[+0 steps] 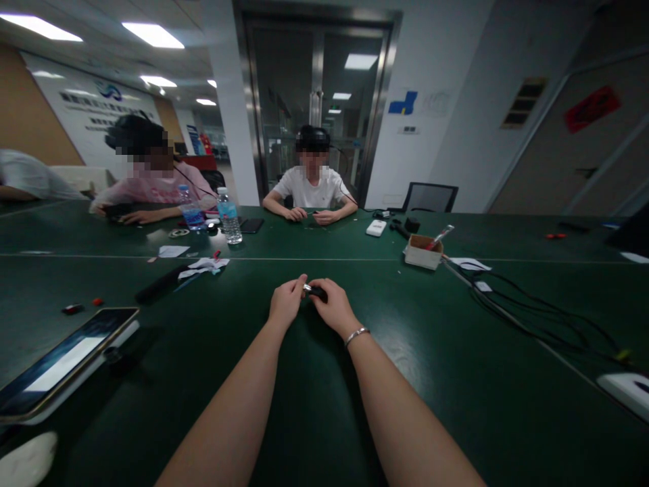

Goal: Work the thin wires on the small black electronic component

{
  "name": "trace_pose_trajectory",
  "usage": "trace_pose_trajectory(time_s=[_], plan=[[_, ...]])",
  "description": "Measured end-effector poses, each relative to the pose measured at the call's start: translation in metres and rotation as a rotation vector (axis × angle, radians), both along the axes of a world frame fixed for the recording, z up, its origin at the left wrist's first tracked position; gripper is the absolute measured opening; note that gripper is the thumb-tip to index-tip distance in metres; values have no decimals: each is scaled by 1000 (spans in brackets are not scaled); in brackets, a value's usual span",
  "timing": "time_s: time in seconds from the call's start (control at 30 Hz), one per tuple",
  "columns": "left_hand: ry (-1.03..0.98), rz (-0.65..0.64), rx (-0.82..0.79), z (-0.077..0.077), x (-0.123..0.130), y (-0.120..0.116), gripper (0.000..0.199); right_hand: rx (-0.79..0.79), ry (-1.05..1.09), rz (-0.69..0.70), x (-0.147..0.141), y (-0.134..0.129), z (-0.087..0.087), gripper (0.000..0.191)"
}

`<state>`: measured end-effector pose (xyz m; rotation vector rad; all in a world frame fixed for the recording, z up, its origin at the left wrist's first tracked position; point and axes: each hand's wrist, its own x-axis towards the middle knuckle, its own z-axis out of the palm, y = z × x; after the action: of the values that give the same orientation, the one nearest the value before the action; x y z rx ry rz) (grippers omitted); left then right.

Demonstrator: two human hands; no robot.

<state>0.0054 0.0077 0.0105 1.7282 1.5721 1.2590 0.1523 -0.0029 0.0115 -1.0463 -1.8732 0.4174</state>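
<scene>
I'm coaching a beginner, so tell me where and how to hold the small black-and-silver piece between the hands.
I'd take the piece from the right, by its thicker black body, as the right hand does: it lies roughly sideways, and its slimmer silver end points to the left hand.

head: left hand pinching silver end, right hand gripping black end of small part | both over green table | bracelet on right wrist | phone atop white object, near left | two water bottles, far left | open box, ahead right | cables, right | person in white T-shirt seated opposite
</scene>
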Motion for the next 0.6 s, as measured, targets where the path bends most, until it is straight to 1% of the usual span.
trace_pose_trajectory(time_s=[0.07,0.13,0.2,0.27,0.33,0.47,0.6], plan=[[-75,-41,39,-3,0,3,38,-99,107,-13,2,5,-6,21],[-158,-132,109,-6,1,6,30,-249,227,1,4,10,-10,21],[-201,-249,150,-8,2,9,31,-378,326,45,6,12,-12,23],[-208,-322,149,-9,2,9,29,-432,383,89,8,13,-12,25],[-202,-332,138,-10,1,10,27,-435,395,104,8,12,-12,25],[-195,-288,118,-10,-1,10,24,-391,332,72,8,13,-15,25],[-175,-266,73,-8,-1,9,22,-276,229,17,10,15,-18,24]])
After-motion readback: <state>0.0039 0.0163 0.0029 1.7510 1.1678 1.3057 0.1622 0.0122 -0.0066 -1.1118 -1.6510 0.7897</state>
